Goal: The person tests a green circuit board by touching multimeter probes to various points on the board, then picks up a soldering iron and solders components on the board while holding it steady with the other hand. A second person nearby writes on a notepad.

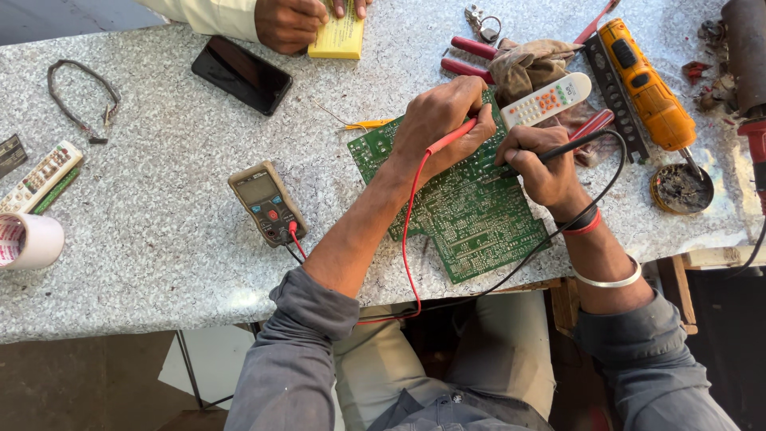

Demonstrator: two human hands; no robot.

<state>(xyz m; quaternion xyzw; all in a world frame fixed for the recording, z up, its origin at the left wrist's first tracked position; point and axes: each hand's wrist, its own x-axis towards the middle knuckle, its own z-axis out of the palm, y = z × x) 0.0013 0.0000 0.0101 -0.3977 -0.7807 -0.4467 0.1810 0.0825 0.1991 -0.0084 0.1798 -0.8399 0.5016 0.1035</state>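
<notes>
While the green circuit board (467,209) lay flat on the speckled counter (159,183), the left hand (441,118) pinched a red probe (452,136) and the right hand (541,162) pinched a black probe (558,150), both tips on the board. Multimeter (266,203) lay left of it, leads attached.

One head-worn camera looks steeply down, close over the speckled grey stone table (159,207), lap at the frame's bottom.
</notes>
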